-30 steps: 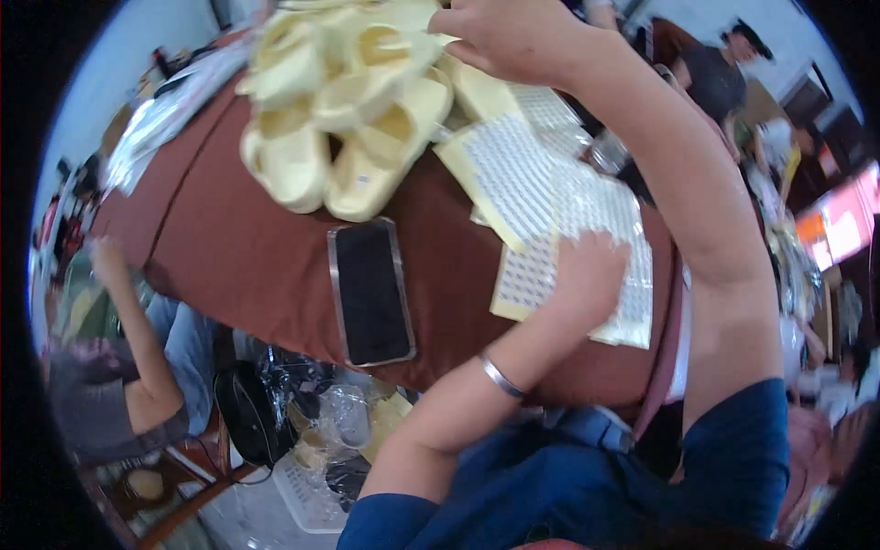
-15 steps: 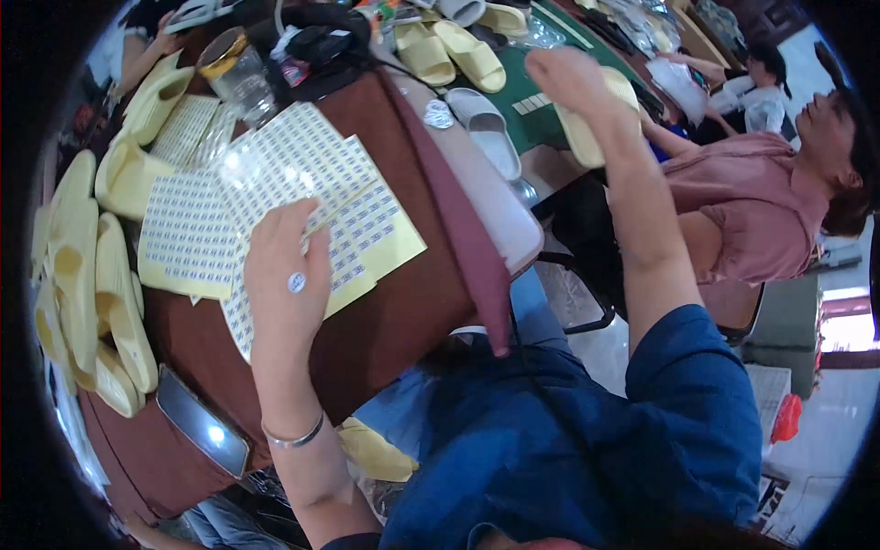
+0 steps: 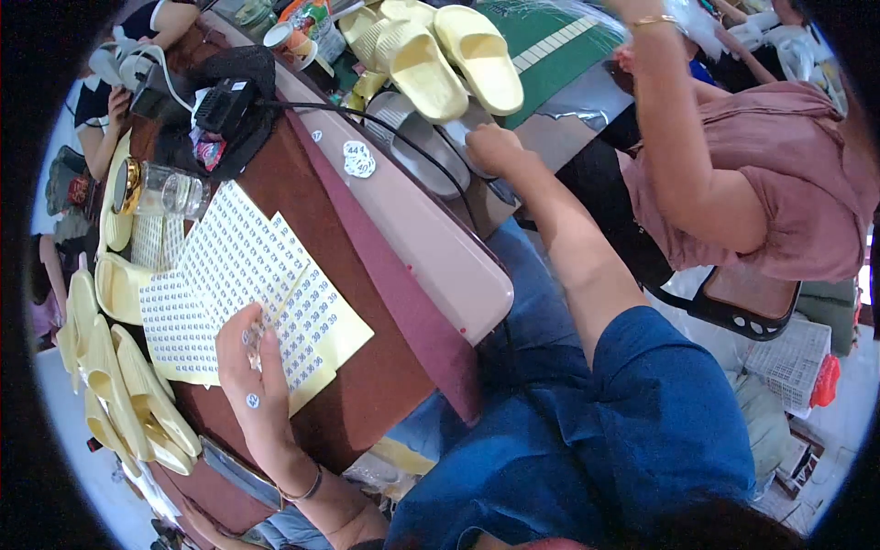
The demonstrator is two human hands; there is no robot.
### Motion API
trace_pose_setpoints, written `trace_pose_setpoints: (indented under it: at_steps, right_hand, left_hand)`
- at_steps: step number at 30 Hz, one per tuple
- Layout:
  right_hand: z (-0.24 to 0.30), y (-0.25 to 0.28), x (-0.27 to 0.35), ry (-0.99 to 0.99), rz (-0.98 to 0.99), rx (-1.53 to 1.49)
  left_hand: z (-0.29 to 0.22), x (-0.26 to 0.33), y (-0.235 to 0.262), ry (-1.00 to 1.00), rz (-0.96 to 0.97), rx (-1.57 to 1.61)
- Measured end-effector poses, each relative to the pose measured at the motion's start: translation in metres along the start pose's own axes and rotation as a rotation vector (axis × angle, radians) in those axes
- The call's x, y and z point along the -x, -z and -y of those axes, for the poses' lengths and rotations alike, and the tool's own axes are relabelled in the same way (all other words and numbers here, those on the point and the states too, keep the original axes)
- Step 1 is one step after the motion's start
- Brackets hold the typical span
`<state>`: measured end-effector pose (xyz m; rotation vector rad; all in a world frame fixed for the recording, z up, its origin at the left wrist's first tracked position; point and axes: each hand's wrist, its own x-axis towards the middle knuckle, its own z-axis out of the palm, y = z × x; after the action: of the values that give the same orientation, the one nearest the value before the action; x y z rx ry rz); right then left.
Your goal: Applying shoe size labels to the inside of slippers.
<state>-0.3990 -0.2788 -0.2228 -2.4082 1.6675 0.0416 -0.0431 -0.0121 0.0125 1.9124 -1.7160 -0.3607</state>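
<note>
My left hand (image 3: pixel 255 371) lies on yellow sheets of small round stickers (image 3: pixel 240 275) spread over the brown table (image 3: pixel 367 385). Its fingers are bent onto the sheet, and one round sticker is stuck to the back of the hand. My right hand (image 3: pixel 495 147) is stretched far forward, its fingers curled on the end of a grey slipper (image 3: pixel 423 151). Just beyond it lies a pair of pale yellow slippers (image 3: pixel 458 55) on a green mat (image 3: pixel 550 41).
A stack of pale yellow slippers (image 3: pixel 119 385) lines the table's left edge. A long pink board (image 3: pixel 412 238) runs beside the sheets. A glass jar (image 3: pixel 170 188) and a black device (image 3: pixel 220 101) with a cable stand farther off. A person in a pink shirt (image 3: pixel 761 183) sits at the right.
My right hand held a pale yellow slipper half a second ago; now it is lower, on the grey slipper. My left hand stays on the sticker sheets. The view has swung to the right.
</note>
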Motion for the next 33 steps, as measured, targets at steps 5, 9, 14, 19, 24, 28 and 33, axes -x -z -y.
trace_pose_setpoints:
  at_steps: [5, 9, 14, 19, 24, 28, 33]
  right_hand:
    - [0.021, 0.048, -0.010, -0.009, -0.224, -0.237]
    - [-0.007, 0.072, -0.039, -0.213, -0.485, -0.192]
    - [-0.009, 0.072, -0.098, -0.299, -0.235, -0.126]
    - [0.007, 0.061, -0.135, -0.308, -0.384, -0.215]
    - [-0.024, 0.056, -0.150, -0.148, -0.388, -0.138]
    - [0.012, 0.092, -0.104, -0.105, -0.427, -0.184]
    - [0.000, 0.150, -0.076, -0.107, -0.641, -0.141]
  left_hand:
    - [-0.004, 0.002, 0.010, -0.036, 0.009, -0.086]
    - [-0.003, -0.002, 0.010, -0.092, 0.025, -0.056]
    - [-0.001, 0.002, 0.010, -0.051, -0.034, -0.045]
    - [-0.001, -0.004, 0.010, -0.099, -0.041, -0.095]
    - [0.002, -0.006, 0.013, -0.117, -0.056, -0.072]
    - [0.003, 0.005, 0.015, -0.154, -0.086, -0.068]
    - [0.009, 0.006, 0.009, -0.167, -0.132, 0.002]
